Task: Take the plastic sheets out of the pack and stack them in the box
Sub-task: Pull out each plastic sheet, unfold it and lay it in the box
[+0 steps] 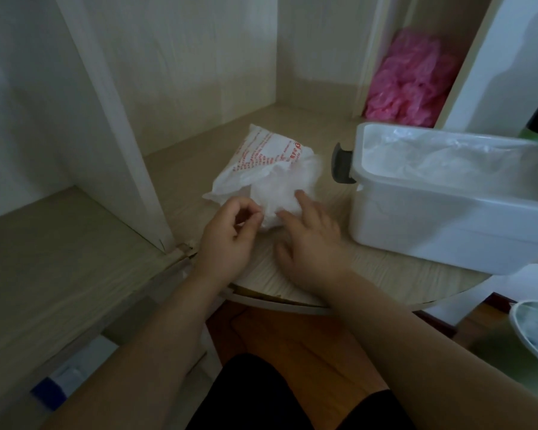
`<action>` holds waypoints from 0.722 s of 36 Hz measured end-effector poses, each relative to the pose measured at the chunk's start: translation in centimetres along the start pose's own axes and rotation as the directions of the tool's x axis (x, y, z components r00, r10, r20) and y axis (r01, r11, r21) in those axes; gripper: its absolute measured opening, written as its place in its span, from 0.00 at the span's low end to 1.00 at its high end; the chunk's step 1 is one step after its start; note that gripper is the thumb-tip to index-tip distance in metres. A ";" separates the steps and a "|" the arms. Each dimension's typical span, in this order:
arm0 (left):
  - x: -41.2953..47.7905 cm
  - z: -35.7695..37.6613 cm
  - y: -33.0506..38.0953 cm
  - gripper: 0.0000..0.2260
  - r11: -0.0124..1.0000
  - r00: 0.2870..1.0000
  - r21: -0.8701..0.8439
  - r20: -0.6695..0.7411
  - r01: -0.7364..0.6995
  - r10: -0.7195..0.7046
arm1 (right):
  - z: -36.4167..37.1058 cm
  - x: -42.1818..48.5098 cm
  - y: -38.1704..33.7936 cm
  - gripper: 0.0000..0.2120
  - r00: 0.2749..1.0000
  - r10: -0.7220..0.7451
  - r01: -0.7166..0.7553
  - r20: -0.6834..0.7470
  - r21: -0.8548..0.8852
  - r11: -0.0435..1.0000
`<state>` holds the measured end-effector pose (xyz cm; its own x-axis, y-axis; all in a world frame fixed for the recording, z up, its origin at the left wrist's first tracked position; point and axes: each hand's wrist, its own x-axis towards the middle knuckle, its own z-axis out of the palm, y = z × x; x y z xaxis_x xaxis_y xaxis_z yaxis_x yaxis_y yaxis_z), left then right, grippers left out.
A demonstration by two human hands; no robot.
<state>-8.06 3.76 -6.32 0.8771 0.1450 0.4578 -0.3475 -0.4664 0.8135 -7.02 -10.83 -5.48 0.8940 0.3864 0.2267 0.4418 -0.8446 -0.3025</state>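
A white pack [261,156] with red print lies on a wooden shelf [370,274], just left of an open white box [448,218]. Crumpled plastic sheets [277,190] spill from its near end; its long axis seems to run away from the hands. The right hand [311,240], nearer the box, rests straight fingers on the sheets. The left hand [230,234] curls at their left edge; whether it pinches them cannot be told. Clear plastic [448,166] already lies in the box. A grey latch [342,164] juts from the box toward the pack. Pink plastic [410,82] lies behind the box.
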 end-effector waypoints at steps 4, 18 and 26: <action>0.6 -0.5 0.3 0.08 0.977 0.992 -0.172 -0.001 0.126 -0.128 | -0.2 0.2 -0.3 0.20 0.995 -0.069 0.071 0.073 -0.025 0.997; 2.4 -2.3 3.0 0.08 0.939 0.942 -0.309 -0.241 0.153 -0.233 | -1.7 1.5 -0.9 0.26 0.933 0.038 -0.038 0.358 -0.009 0.999; 3.3 -4.1 6.1 0.09 0.991 0.969 -0.126 -0.247 -0.044 0.012 | -3.9 1.8 -2.1 0.24 0.992 0.045 -0.088 0.117 0.400 0.912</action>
<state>-8.65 4.91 1.63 0.7639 0.3504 0.5419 -0.4250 -0.3588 0.8311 -6.64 -9.79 -0.84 0.9155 0.3889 0.1035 0.3542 -0.6566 -0.6659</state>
